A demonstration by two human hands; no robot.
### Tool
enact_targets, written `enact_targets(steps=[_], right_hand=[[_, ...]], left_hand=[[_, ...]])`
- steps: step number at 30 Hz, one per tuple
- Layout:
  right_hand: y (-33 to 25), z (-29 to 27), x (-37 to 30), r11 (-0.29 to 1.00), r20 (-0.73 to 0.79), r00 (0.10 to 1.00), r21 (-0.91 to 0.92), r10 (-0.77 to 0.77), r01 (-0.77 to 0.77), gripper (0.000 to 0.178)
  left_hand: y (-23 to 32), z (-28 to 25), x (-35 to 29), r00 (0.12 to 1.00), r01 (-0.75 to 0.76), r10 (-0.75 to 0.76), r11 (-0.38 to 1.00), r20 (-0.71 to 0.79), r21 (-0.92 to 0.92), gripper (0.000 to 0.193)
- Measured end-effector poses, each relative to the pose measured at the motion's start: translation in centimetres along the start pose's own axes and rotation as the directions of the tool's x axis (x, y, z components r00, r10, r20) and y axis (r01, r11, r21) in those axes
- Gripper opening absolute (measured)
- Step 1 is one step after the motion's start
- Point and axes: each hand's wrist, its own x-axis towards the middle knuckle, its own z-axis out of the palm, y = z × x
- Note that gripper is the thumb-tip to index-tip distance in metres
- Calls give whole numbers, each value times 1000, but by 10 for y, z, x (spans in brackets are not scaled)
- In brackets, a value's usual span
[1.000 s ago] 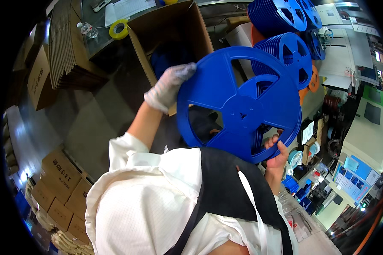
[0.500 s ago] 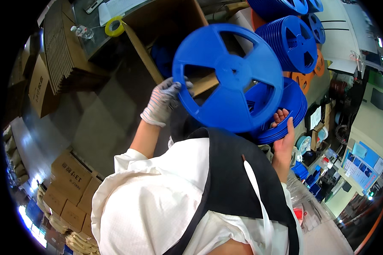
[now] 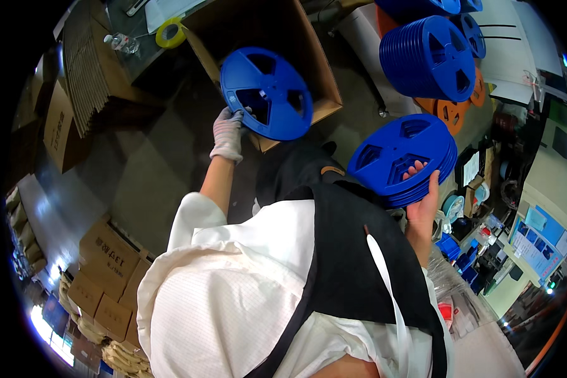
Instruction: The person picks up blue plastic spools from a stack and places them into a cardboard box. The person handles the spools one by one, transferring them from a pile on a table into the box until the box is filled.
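My left hand [image 3: 227,133], in a striped white-and-grey glove, is closed on the near left rim of a blue plastic reel [image 3: 285,120]. That reel is tilted at the opening of a cardboard box [image 3: 326,57], whose inside is mostly dark. On the right, my bare right hand [image 3: 424,200] grips the edge of a stack of blue reels [image 3: 390,170]. Its fingers reach through a window of the top reel, and the thumb lies along the outer rim.
Another blue reel stack [image 3: 447,60] stands at upper right, above orange reels [image 3: 450,116]. Yellow tape [image 3: 169,33] and a plastic bottle [image 3: 123,44] lie on a dark table. Folded cardboard [image 3: 97,69] leans at left; closed boxes [image 3: 110,264] are piled at lower left.
The left hand has carried its reel away from above the right-hand stack, forward and left to the cardboard box. The stack's top is now uncovered; the right hand stays on it.
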Motion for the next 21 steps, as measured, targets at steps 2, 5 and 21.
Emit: enact_targets(steps=[2, 5, 21], right_hand=[[3, 2, -1, 999, 6, 1000, -40, -17, 17, 39], [4, 2, -2, 998, 60, 998, -49, -30, 33, 37], [-42, -21, 18, 873, 398, 883, 487, -248, 26, 50]], left_hand=[[-16, 8, 20, 998, -52, 56, 993, -36, 106, 14], [-38, 9, 57, 996, -43, 59, 972, -61, 232, 16], [60, 122, -56, 40, -903, 243, -407, 969, 139, 62]])
